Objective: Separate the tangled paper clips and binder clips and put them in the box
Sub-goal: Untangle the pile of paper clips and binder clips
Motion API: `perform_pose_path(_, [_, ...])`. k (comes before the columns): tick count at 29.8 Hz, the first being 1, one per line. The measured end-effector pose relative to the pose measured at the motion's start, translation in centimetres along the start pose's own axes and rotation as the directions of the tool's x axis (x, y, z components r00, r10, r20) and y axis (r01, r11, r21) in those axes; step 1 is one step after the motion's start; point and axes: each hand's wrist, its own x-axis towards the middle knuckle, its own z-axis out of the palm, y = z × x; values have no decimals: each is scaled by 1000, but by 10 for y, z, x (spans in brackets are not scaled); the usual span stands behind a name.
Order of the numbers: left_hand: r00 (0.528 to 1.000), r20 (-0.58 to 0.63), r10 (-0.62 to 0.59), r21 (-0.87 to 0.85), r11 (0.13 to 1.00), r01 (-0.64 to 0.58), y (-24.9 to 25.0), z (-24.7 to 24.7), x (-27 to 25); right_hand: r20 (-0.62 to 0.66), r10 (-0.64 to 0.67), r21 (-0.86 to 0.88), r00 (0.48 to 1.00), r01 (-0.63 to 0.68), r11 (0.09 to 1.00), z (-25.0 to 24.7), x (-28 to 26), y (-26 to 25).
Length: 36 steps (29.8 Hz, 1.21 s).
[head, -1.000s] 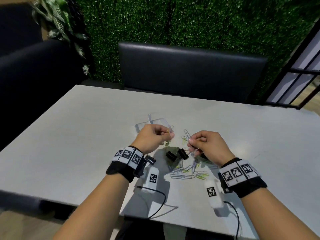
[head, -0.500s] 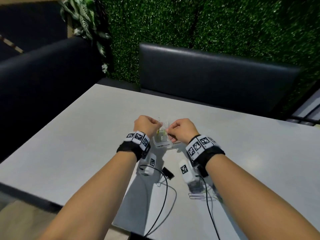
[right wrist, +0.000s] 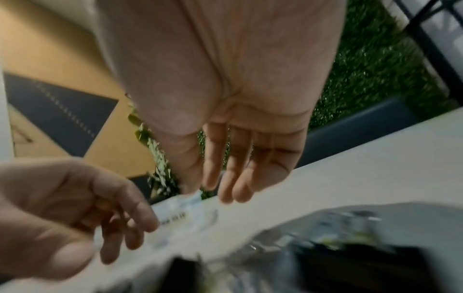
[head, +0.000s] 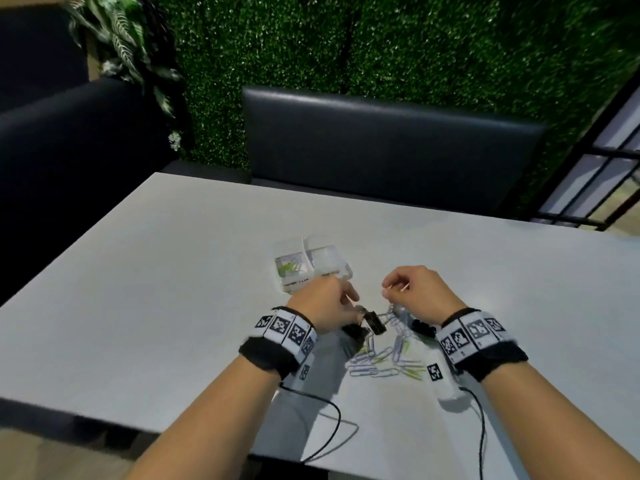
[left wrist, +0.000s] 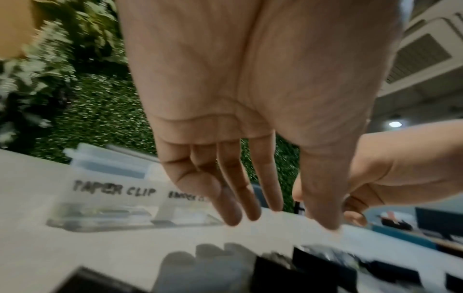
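Note:
A clear two-compartment box (head: 313,259) stands on the table; its left compartment holds a few green paper clips. In the left wrist view the box (left wrist: 112,190) reads "PAPER CLIP" on that side. A tangle of silver and green paper clips (head: 384,360) lies close to me, with black binder clips (head: 374,323) at its far edge. My left hand (head: 351,298) hovers over the binder clips (left wrist: 313,263), fingers relaxed and holding nothing. My right hand (head: 391,289) hangs just above the tangle with straight fingers (right wrist: 226,190), also holding nothing. The pile is blurred in both wrist views.
The grey table (head: 173,289) stretches wide to the left and right of the pile. Black cables (head: 332,420) trail from my wrist units to the near edge. A dark bench (head: 381,143) and a green hedge wall stand behind the table.
Both hands have drawn back from over the box to the pile near me. Their pinching fingers have loosened and now hold nothing.

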Motion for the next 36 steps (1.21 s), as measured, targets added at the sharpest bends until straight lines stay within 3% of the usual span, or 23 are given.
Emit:
perform_pose_path(4, [995, 98, -19, 233, 973, -4, 11, 21, 1, 266, -72, -246, 961, 141, 959, 15, -14, 11])
perform_pose_path(7, [996, 83, -22, 219, 976, 3, 8, 24, 2, 286, -90, -387, 954, 201, 900, 28, -10, 8])
perform_pose_path(12, [998, 62, -21, 180, 984, 10, 1, 26, 3, 288, -74, -364, 955, 180, 914, 30, -3, 4])
perform_pose_path(15, [998, 57, -16, 147, 989, 8, -3, 28, 5, 245, -67, -333, 967, 149, 931, 19, -1, 6])
perform_pose_path(19, [994, 104, -35, 28, 999, 32, -8, 28, 6, 105, 16, -173, 994, 3, 985, -8, 16, 12])
perform_pose_path(22, [988, 130, -84, -48, 995, 91, -13, 25, 8, 6, 87, -248, 996, -82, 965, -18, 39, 21])
perform_pose_path(28, [985, 122, -124, -160, 977, 142, -13, 9, 17, 28, 172, -304, 985, -156, 940, -16, 53, 46])
perform_pose_path(31, [991, 12, -132, -101, 986, 133, -3, 5, 30, -8, 153, -279, 988, -149, 949, -19, 38, 52])
perform_pose_path(36, [988, -94, -124, 155, 978, 138, 8, 23, 42, -60, 98, -209, 993, -108, 972, -20, -18, 57])
